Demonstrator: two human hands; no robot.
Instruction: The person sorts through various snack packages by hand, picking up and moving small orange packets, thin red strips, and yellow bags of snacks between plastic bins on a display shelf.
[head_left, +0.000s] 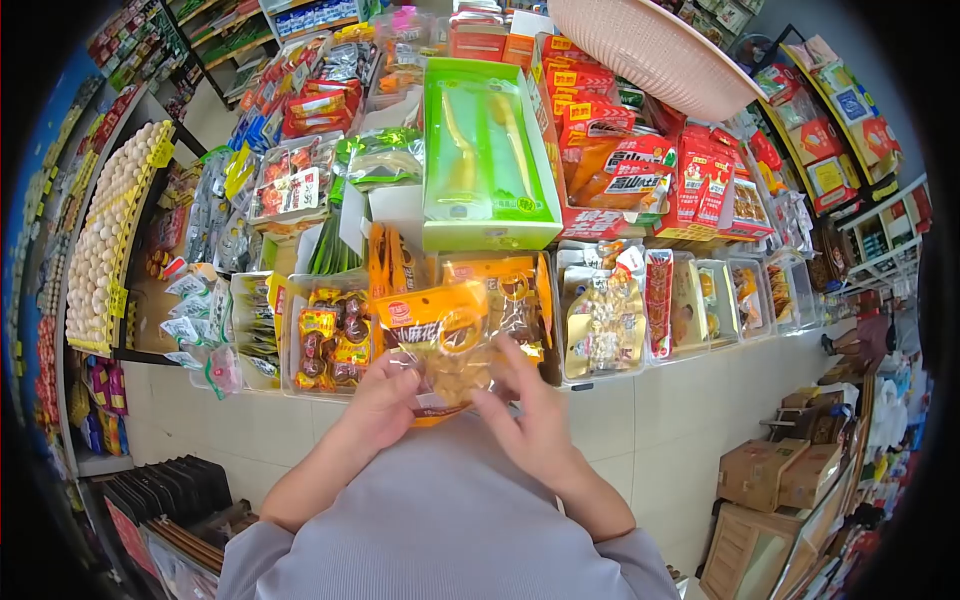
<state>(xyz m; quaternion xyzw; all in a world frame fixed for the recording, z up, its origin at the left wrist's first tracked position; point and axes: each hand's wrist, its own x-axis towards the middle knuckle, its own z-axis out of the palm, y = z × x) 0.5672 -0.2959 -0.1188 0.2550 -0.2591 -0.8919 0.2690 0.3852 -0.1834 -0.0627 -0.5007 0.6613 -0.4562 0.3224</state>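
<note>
An orange snack packet (425, 312) with a clear window is held up in front of me, and small brown pieces show through it. My left hand (382, 405) pinches its lower left edge, thumb on the front. On the other side, my right hand (532, 405) is closed around the right edge, its thumb near the bottom. Right behind the held packet stand similar orange packets (515, 275) in a bin. To the left is a clear bin of red and yellow wrapped snacks (350, 345); to the right, a bin holds a pale snack bag (605, 310).
A green box (490, 225) lies behind the bins, with red snack packets (620, 165) to its right. Eggs (110, 240) fill a rack at the left. A pink basket (660, 50) overhangs the display. Cardboard boxes (765, 470) stand on the floor at right, with a person (865, 340) beyond.
</note>
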